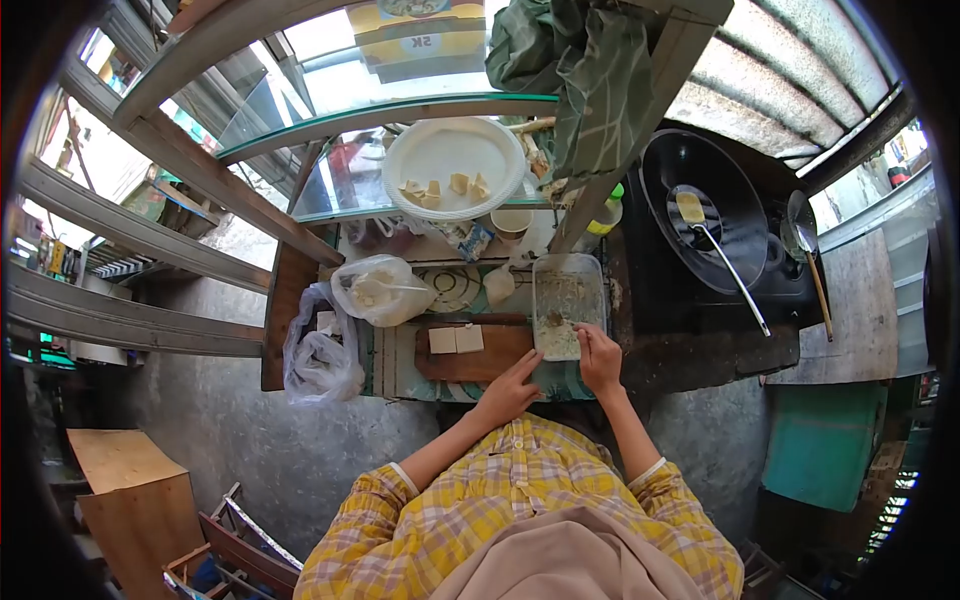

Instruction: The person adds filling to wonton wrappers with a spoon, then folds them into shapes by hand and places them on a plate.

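Observation:
A clear rectangular plastic container [570, 283] with pale batter-like contents stands at the front of the counter. My right hand [600, 362] is over its near right part, fingers pinched together; what they hold, if anything, is too small to make out. My left hand [508, 390] lies by the near left corner of the container with fingers stretched out, the tips at its rim. Left of the container, two white tofu-like blocks [456, 340] rest side by side on a brown wooden cutting board [500, 361].
Plastic bags [323, 350] stand left of the board. On a glass shelf, a white plate [455, 140] bears several pale cut pieces. At right, a black wok [690, 250] holds a metal spatula [735, 275] and a yellowish piece; a wooden-handled skimmer [815, 270] lies beside it.

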Demonstrator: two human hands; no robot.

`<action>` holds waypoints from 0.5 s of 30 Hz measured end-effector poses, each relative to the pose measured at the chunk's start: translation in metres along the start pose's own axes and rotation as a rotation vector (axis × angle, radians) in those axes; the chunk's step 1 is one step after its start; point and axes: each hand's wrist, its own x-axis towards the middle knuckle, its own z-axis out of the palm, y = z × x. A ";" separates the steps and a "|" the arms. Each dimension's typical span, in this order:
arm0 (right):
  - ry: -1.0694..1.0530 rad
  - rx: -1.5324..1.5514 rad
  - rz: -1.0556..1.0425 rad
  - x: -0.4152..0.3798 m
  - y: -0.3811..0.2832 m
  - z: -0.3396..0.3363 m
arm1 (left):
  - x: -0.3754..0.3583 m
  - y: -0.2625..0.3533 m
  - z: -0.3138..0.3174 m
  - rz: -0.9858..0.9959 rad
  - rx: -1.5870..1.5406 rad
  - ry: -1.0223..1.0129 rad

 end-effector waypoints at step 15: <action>-0.177 0.205 -0.021 -0.003 -0.007 -0.009 | -0.006 -0.006 0.009 -0.062 0.031 -0.052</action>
